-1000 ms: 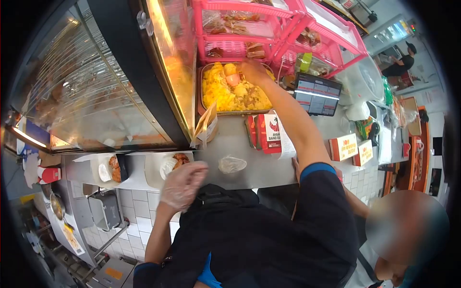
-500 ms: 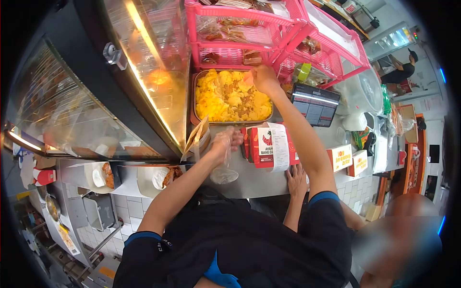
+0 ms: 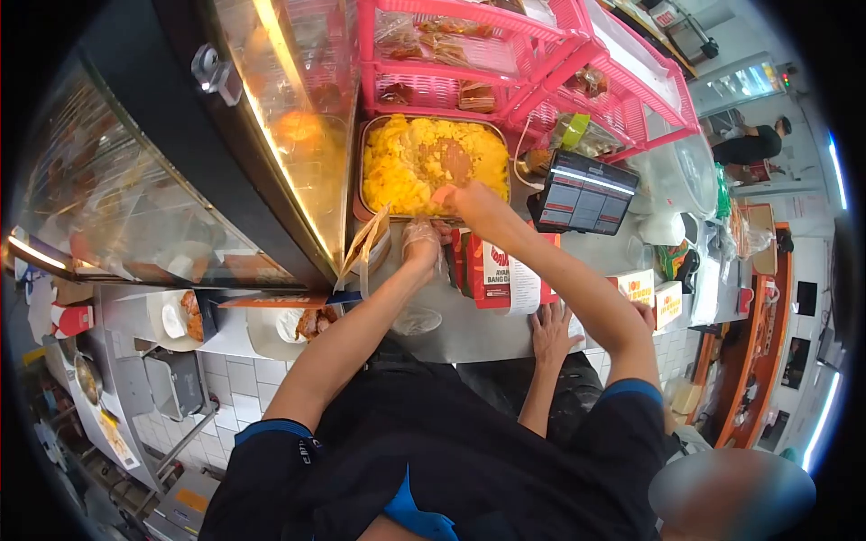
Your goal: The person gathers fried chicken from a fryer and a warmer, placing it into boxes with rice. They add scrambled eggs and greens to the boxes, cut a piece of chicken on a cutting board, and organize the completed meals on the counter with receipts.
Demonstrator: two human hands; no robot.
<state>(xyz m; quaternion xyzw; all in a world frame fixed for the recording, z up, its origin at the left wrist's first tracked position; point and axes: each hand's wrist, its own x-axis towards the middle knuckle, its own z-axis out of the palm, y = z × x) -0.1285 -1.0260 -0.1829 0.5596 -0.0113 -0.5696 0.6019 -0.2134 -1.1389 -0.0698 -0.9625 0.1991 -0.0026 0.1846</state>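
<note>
My right hand (image 3: 471, 204) is closed round a small orange-pink scoop (image 3: 443, 196) at the front edge of a tray (image 3: 363, 180) of crumbly yellow food (image 3: 397, 167). Just below the tray, my left hand (image 3: 422, 243) is closed on a clear plastic bag (image 3: 417, 320), whose lower part hangs over the counter. Right of that hand stand red boxes (image 3: 496, 275) with a white receipt (image 3: 524, 293) on them. My right forearm passes above these boxes.
A glass display case (image 3: 162, 180) stands left, pink racks (image 3: 442, 77) behind the tray. Brown paper bags (image 3: 365, 248) lean beside the tray. A screen (image 3: 585, 194) stands right. A co-worker's hand (image 3: 550, 334) rests on the counter edge; another (image 3: 644, 314) is near white boxes (image 3: 667, 304).
My right hand has come from the tray's upper right corner down to its front edge. My left hand has moved slightly up toward the tray. A co-worker's second hand now shows by the white boxes.
</note>
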